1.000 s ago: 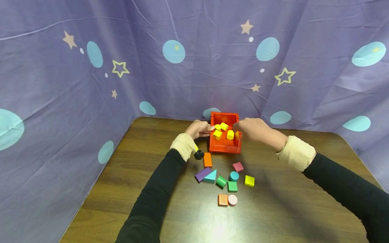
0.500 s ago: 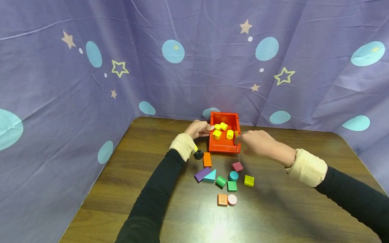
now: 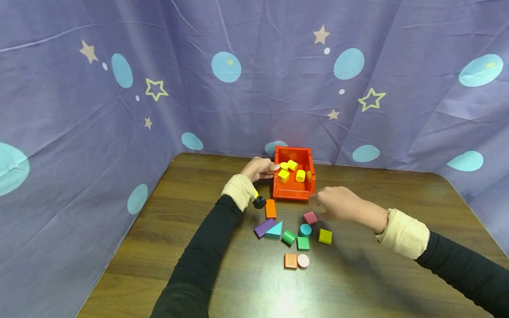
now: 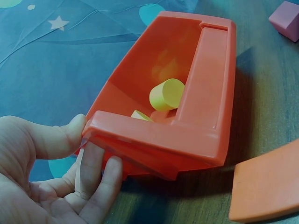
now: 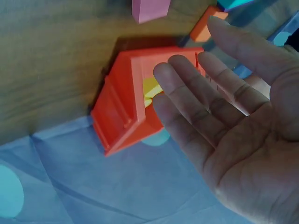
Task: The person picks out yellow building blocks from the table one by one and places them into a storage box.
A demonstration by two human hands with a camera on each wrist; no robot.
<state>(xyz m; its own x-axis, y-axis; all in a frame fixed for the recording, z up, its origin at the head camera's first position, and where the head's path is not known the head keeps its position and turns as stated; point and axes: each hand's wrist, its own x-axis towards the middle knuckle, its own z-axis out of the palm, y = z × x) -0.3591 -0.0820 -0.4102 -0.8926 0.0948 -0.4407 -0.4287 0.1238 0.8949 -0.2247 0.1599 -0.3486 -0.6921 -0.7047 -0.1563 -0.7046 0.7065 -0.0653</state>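
A red open-fronted plastic bin (image 3: 292,194) stands near the back of the table, with several yellow blocks (image 3: 300,176) inside. My left hand (image 3: 258,169) grips its left wall. In the left wrist view, the thumb lies at the rim with the fingers (image 4: 110,179) under it. My right hand (image 3: 343,204) hovers to the right of the bin's front corner, behind a dark pink block (image 3: 310,217). The right wrist view shows that hand's palm (image 5: 243,158) bare, its fingers loosely extended and holding nothing.
In front of the bin lie an orange block (image 3: 271,209), a purple block (image 3: 264,229), a light blue triangle (image 3: 275,231), green and teal pieces, and a yellow-green block (image 3: 325,236). Nearer are an orange square (image 3: 290,261) and a pale pink cylinder (image 3: 303,261). A patterned curtain (image 3: 254,110) hangs behind.
My right hand has come out of the bin, moving right and toward me. One yellow block now leans at the bin's right inside wall. The left hand has stayed put.
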